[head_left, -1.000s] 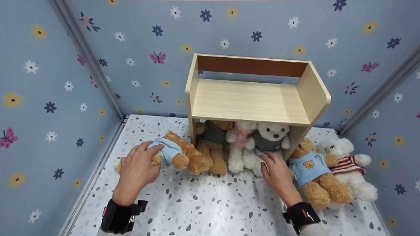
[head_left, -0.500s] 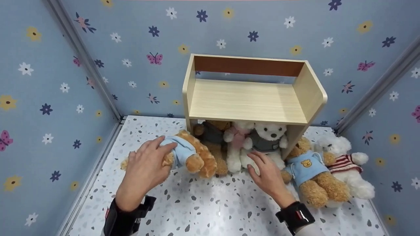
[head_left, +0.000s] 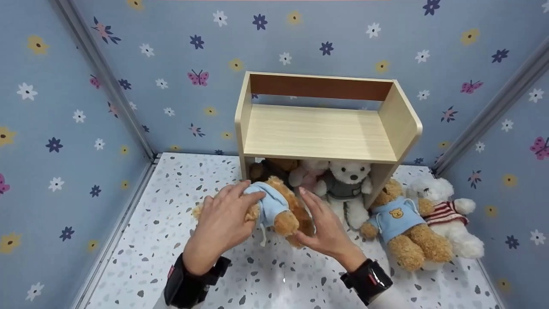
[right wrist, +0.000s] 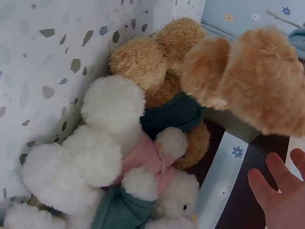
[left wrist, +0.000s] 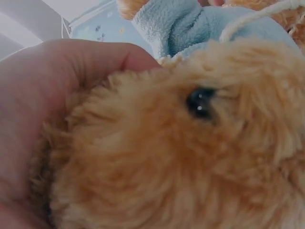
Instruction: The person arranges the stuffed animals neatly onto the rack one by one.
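My left hand grips the head of a light-brown teddy bear in a blue hoodie, held lying sideways in front of the shelf. The left wrist view shows the bear's furry face with one dark eye, and my thumb curled along it. At the bear's leg end, my right hand has its fingers spread, right beside the fur. From the right wrist view, the bear's legs hang above the spread fingers. The bear partly hides the toys behind it.
Under the wooden shelf sit a brown bear in a dark top, a white toy in pink and a white bear in grey. To the right lean another blue-hoodie bear and a white one in stripes.
My left hand has carried the teddy bear rightward, across the front of the shelf's left side. My right hand has moved left, from the white bear to the teddy bear's legs.
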Tool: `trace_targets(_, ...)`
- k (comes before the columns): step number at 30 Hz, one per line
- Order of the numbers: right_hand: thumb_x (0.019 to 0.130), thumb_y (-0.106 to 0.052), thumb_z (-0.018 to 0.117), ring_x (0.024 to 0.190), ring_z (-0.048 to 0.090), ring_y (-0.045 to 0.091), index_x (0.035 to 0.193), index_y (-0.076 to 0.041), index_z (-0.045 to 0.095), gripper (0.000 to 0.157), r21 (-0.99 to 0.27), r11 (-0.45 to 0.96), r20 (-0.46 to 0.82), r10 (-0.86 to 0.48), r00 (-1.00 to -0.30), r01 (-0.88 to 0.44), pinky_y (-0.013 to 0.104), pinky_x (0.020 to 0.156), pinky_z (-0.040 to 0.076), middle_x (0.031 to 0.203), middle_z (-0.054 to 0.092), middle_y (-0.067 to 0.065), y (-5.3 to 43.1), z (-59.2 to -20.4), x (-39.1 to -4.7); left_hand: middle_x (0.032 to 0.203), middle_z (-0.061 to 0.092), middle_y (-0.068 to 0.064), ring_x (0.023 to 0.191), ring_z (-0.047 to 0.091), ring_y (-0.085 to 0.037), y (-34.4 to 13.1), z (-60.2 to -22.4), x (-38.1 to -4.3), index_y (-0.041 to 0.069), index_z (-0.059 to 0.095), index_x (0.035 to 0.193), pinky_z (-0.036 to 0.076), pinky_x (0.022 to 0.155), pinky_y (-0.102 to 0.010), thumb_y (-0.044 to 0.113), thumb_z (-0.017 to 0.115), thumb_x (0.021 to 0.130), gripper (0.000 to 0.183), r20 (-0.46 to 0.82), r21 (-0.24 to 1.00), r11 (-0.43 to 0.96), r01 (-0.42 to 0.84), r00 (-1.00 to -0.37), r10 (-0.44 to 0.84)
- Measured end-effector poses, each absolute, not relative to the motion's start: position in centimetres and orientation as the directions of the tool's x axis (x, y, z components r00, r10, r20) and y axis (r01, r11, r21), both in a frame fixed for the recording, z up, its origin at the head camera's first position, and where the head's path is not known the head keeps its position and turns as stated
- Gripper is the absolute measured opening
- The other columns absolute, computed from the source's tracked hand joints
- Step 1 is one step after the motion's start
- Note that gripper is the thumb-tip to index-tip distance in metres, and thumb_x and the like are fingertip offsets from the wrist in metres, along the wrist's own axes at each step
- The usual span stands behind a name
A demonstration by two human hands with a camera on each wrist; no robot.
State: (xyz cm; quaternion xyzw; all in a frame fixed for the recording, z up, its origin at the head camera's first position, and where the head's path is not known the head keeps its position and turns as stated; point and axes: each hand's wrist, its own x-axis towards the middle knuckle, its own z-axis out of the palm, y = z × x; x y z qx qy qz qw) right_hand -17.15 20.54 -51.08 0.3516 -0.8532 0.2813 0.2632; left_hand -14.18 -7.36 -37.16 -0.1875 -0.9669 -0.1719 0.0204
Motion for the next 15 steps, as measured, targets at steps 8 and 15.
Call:
trace_targets(8,0.074,-0.026,0.094,0.128,0.059,0.033,0.160,-0.009,0.034,0.107,-0.346,0.600,0.632,-0.419,-0.652,-0.721,0.047,0.088,0.058,0.160,0.040,0.013,19.7,-51.0,-17.1,0.156,0.050,-0.011,0.138,0.048,-0.041,-4.7,-37.6,-14.3,0.027,0.067,0.138,0.043,0.099,-0.071,0.015,0.077,0.085,0.056,0.135,0.332,0.816,0.472,-0.880,0.455)
trace_targets(15,0.081,-0.014,0.084,0.123,0.060,0.034,0.155,-0.013,0.043,0.085,-0.388,0.593,0.634,-0.384,-0.671,-0.706,0.046,0.076,0.060,0.158,0.041,0.014,20.2,-51.2,-17.1,0.155,0.051,-0.012,0.138,0.048,-0.043,-3.4,-38.1,-14.6,0.026,0.069,0.136,0.042,0.099,-0.073,0.015,0.077,0.086,0.052,0.159,0.306,0.797,0.520,-0.854,0.496)
